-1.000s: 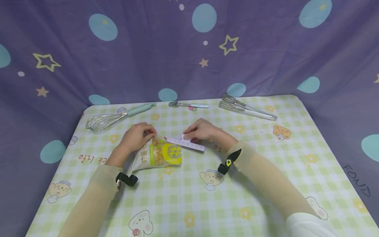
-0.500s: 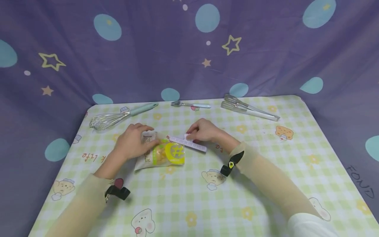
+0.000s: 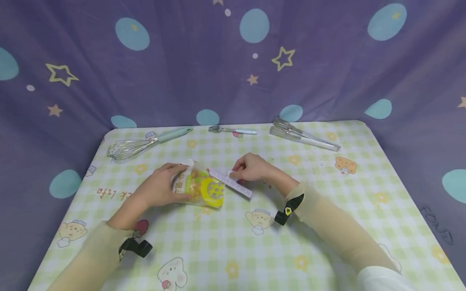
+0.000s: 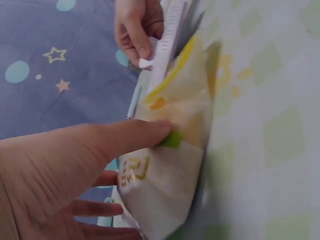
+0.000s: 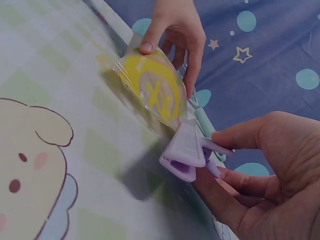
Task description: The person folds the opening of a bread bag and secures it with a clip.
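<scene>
A white, yellow and green snack bag (image 3: 212, 192) with a see-through window lies near the middle of the table. My left hand (image 3: 156, 189) grips its left part, thumb across the front and the other fingers behind, as the left wrist view shows on the bag (image 4: 170, 175). At the bag's upper right edge is a long pale purple bag clip (image 3: 238, 188) with ruler-like marks. My right hand (image 3: 251, 167) pinches the clip's handle between thumb and fingers. In the right wrist view the clip (image 5: 187, 142) overlaps the bag's corner, its near end standing apart at the jaws.
Along the back edge lie a whisk (image 3: 145, 144) with a mint handle, a fork (image 3: 233, 130) and metal tongs (image 3: 306, 136). A checked cloth (image 3: 276, 258) covers the table, and a purple curtain (image 3: 174, 81) hangs behind it.
My left hand has let go of the bag's top left corner, spread, and taken hold of its left part lower down. The clip in my right hand now slants more steeply.
</scene>
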A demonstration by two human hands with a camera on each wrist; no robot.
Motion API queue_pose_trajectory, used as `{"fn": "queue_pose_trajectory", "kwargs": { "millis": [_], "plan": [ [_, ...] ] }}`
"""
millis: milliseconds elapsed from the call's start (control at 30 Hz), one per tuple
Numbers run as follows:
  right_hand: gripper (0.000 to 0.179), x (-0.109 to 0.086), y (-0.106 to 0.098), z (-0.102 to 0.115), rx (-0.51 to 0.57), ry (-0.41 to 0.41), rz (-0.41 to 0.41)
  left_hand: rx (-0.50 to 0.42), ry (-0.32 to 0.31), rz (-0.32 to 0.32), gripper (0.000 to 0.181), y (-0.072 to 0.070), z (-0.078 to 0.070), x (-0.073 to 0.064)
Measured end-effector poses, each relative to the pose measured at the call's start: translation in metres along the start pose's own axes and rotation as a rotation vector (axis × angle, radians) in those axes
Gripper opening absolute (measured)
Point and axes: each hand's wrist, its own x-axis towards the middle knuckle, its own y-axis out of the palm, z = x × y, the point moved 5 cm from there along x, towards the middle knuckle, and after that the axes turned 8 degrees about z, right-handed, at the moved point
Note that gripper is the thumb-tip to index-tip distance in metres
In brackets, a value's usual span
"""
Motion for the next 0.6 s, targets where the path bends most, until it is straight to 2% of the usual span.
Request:
{"fn": "queue_pose_trajectory", "kwargs": {
  "millis": [67,300,500,600],
  "plan": [
    [0.024,0.000,0.001,-0.001,0.007,0.000,0.014,-0.004,0.004,0.004,0.098,0.000,-0.003,0.002],
    [0.025,-0.002,0.009,-0.004,0.156,0.029,0.085,-0.014,0.015,-0.045,0.100,0.003,-0.008,0.007],
    [0.022,-0.003,0.016,-0.003,0.262,0.056,0.129,-0.054,0.009,0.012,0.099,0.003,-0.006,0.009],
    [0.018,-0.002,0.019,-0.005,0.312,0.058,0.123,-0.063,0.009,0.041,0.099,0.003,-0.005,0.010]
  ]
}}
